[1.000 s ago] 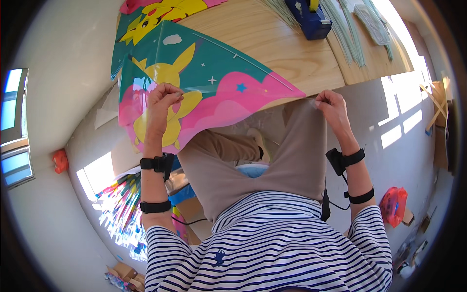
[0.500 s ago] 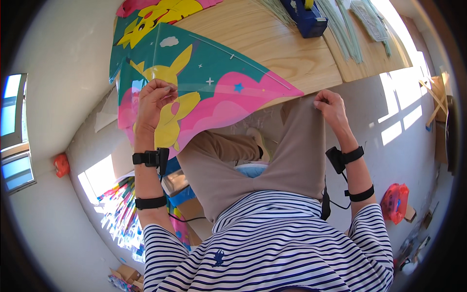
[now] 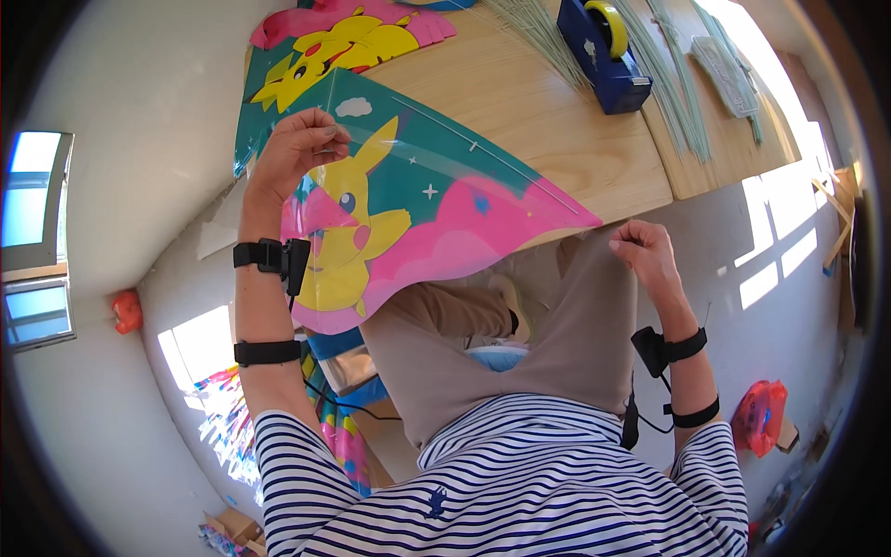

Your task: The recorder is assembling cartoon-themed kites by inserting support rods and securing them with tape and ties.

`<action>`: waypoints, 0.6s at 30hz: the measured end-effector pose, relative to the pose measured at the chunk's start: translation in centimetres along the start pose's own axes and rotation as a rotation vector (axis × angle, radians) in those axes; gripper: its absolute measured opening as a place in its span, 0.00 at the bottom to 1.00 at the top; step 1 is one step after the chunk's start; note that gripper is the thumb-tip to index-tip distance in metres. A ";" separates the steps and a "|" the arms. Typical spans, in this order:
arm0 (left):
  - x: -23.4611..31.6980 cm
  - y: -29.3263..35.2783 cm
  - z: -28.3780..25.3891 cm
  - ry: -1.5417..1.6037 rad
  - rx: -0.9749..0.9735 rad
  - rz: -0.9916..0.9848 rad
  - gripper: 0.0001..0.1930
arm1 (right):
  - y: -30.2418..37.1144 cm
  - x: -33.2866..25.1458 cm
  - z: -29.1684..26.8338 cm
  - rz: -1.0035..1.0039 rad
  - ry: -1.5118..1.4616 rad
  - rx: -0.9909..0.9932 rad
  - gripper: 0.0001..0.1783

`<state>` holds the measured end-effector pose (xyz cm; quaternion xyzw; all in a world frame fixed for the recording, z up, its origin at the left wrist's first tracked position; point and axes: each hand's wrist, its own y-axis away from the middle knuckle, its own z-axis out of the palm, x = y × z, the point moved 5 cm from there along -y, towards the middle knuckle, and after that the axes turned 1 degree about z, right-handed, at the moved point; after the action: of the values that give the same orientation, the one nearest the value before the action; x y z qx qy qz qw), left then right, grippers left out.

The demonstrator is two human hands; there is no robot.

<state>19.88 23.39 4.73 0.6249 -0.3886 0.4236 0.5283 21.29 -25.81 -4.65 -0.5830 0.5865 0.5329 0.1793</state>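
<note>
A triangular plastic kite sail (image 3: 445, 232) lies partly on the table and hangs over its near edge. It is green and pink, with a yellow cartoon figure and a thin white rod (image 3: 520, 174) along one slanted edge. Above its left part, my left hand (image 3: 297, 153) is closed in a pinch. A faint clear strip of tape (image 3: 422, 160) runs from those fingertips across the sail towards my right hand (image 3: 650, 255). That hand also pinches, just off the sail's right corner and above my right thigh; the strip's end there is hard to see.
A blue tape dispenser (image 3: 608, 70) with a yellow roll stands on the wooden table (image 3: 594, 153). Bundles of thin pale rods (image 3: 664, 84) and a clear packet (image 3: 724, 74) lie beside it. Another printed sail (image 3: 371, 37) is at the far left. A red bag (image 3: 759, 418) sits at right.
My left hand has risen away from the sail, and my right hand sits slightly lower and farther right in view. The view has shifted a little; both hands stay pinched.
</note>
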 end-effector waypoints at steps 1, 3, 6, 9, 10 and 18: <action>0.2 -0.7 -0.4 -0.031 -0.044 -0.024 0.02 | 0.0 -0.2 0.0 0.005 -0.001 0.005 0.04; 0.5 -1.9 -1.1 -0.092 -0.129 -0.078 0.03 | -0.1 -0.3 0.1 0.019 0.000 0.012 0.04; 1.0 -3.3 -1.1 -0.233 -0.158 -0.099 0.04 | -0.3 0.0 -0.3 0.010 -0.040 0.039 0.03; 1.6 -3.7 -0.8 -0.290 -0.234 -0.130 0.04 | -0.6 0.2 -0.5 0.043 -0.067 0.026 0.03; 1.6 -3.8 -0.9 -0.289 -0.231 -0.133 0.04 | -0.5 -0.1 -0.4 0.064 -0.062 0.008 0.03; 0.7 -6.0 -1.2 -0.367 -0.084 -0.069 0.04 | -0.8 -0.5 0.7 0.103 -0.082 -0.020 0.05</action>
<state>25.62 25.38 3.51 0.6819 -0.4743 0.2675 0.4883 21.83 -24.75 -4.84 -0.5315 0.6025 0.5707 0.1699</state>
